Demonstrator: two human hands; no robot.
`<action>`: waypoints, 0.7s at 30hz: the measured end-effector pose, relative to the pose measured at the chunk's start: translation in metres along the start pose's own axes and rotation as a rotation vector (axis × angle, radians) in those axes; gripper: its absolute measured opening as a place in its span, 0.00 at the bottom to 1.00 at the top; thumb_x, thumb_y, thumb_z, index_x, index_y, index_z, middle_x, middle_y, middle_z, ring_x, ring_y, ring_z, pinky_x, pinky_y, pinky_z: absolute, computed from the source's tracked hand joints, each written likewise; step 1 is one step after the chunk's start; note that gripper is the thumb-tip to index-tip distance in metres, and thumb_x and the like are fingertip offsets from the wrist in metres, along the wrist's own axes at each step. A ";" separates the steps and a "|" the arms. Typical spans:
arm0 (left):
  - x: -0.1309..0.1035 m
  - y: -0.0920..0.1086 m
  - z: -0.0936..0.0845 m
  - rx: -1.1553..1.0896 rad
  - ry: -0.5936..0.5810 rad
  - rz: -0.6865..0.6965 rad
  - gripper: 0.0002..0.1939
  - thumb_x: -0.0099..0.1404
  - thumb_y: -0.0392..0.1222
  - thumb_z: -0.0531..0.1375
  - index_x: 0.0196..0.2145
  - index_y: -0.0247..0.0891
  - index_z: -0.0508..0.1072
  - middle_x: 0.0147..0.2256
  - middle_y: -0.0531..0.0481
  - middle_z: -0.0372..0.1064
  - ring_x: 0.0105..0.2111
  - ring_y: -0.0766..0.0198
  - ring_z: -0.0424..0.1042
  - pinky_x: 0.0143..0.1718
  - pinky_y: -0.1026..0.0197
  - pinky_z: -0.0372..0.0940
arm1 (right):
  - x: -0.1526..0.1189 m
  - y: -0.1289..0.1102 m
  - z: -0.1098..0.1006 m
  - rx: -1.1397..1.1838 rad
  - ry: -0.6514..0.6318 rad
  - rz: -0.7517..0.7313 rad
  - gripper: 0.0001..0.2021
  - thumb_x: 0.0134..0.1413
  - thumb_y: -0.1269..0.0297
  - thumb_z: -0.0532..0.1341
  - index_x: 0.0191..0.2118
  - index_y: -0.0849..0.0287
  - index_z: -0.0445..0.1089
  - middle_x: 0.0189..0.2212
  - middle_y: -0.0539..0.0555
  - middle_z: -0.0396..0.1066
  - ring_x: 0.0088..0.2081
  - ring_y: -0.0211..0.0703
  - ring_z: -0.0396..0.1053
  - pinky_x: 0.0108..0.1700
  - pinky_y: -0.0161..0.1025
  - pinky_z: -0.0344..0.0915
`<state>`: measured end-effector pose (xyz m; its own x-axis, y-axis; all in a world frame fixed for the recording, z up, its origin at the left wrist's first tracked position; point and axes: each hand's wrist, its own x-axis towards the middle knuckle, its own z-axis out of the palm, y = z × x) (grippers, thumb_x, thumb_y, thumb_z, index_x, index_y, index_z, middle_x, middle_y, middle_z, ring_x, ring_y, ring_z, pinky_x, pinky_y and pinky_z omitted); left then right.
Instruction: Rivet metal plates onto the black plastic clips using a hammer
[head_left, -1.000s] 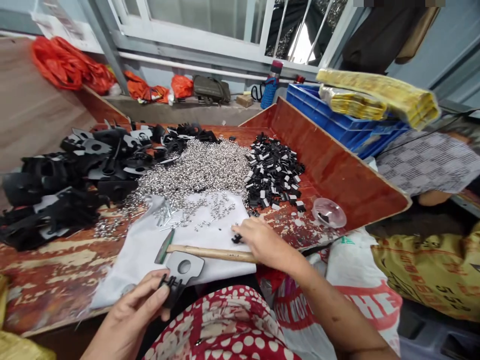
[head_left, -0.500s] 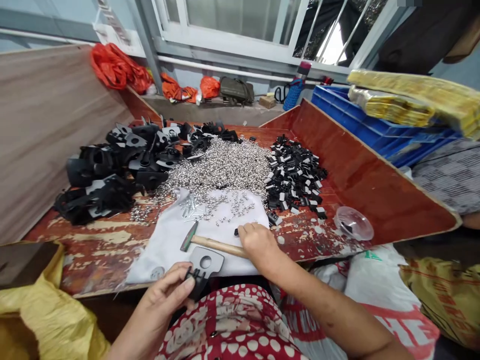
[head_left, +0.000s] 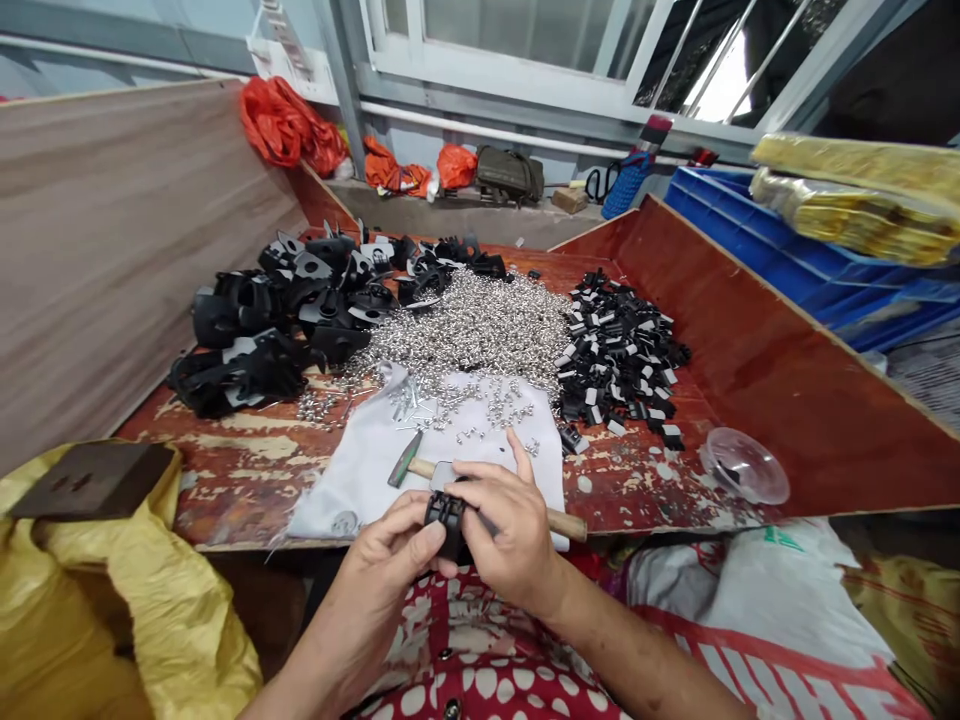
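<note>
My left hand [head_left: 397, 545] is closed round a black plastic part [head_left: 448, 522] with a grey plate, just above the front edge of the table. My right hand [head_left: 514, 520] grips the same part from the right, its index finger raised; any small piece between its fingers is hidden. Beneath and behind the hands, a hammer [head_left: 406, 460] with a green head and wooden handle lies on a white cloth [head_left: 352, 480]. Small shiny metal pieces [head_left: 480, 325] are heaped beyond the cloth. Black clips [head_left: 619, 350] are piled to the right, black plates [head_left: 255, 375] to the left.
A clear plastic bowl [head_left: 744, 466] sits at the table's right. Wooden boards [head_left: 787, 380] wall the table's sides. A blue crate [head_left: 810, 260] stands beyond the right board. At the left front is a dark block [head_left: 94, 482] on a yellow sack [head_left: 150, 570].
My right hand has moved left from the cloth beside the hammer handle to the black part in my left hand. The view has turned left, so the table appears further right.
</note>
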<state>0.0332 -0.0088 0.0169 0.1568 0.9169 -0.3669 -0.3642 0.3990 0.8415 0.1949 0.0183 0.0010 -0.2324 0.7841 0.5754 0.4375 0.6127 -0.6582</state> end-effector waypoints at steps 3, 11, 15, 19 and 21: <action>0.001 -0.001 -0.007 0.027 -0.010 0.014 0.13 0.55 0.50 0.73 0.35 0.39 0.85 0.40 0.44 0.66 0.35 0.60 0.67 0.27 0.65 0.70 | -0.006 -0.007 -0.001 0.048 -0.064 0.007 0.16 0.63 0.73 0.56 0.50 0.50 0.74 0.39 0.50 0.81 0.48 0.45 0.77 0.71 0.63 0.45; -0.001 0.001 -0.032 0.244 0.054 0.152 0.12 0.58 0.51 0.71 0.30 0.40 0.84 0.62 0.42 0.60 0.27 0.68 0.67 0.25 0.63 0.69 | 0.011 -0.015 -0.010 0.286 -0.434 0.256 0.17 0.62 0.73 0.56 0.52 0.52 0.75 0.41 0.48 0.80 0.43 0.41 0.76 0.67 0.50 0.53; 0.001 -0.006 -0.051 0.297 0.122 0.248 0.09 0.59 0.49 0.70 0.33 0.42 0.83 0.42 0.46 0.75 0.27 0.66 0.67 0.28 0.65 0.68 | 0.047 0.024 -0.006 -0.307 -0.464 0.165 0.10 0.66 0.68 0.58 0.46 0.56 0.77 0.35 0.52 0.80 0.39 0.45 0.73 0.59 0.53 0.55; 0.003 -0.014 -0.067 0.446 0.143 0.385 0.07 0.62 0.46 0.68 0.37 0.42 0.83 0.41 0.47 0.77 0.28 0.62 0.72 0.30 0.62 0.71 | 0.069 0.047 0.003 -0.656 -0.530 0.030 0.07 0.61 0.65 0.63 0.34 0.63 0.75 0.36 0.61 0.77 0.43 0.53 0.69 0.51 0.52 0.57; 0.004 -0.011 -0.071 0.638 0.164 0.572 0.06 0.64 0.43 0.66 0.37 0.43 0.82 0.41 0.47 0.79 0.32 0.58 0.76 0.34 0.59 0.72 | 0.069 0.044 0.003 -0.581 -0.518 0.032 0.06 0.61 0.68 0.62 0.34 0.63 0.74 0.37 0.60 0.76 0.44 0.51 0.68 0.51 0.50 0.57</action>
<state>-0.0274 -0.0097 -0.0224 -0.0455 0.9847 0.1683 0.2448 -0.1524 0.9575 0.1953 0.0998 0.0107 -0.5258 0.8341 0.1667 0.8023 0.5514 -0.2286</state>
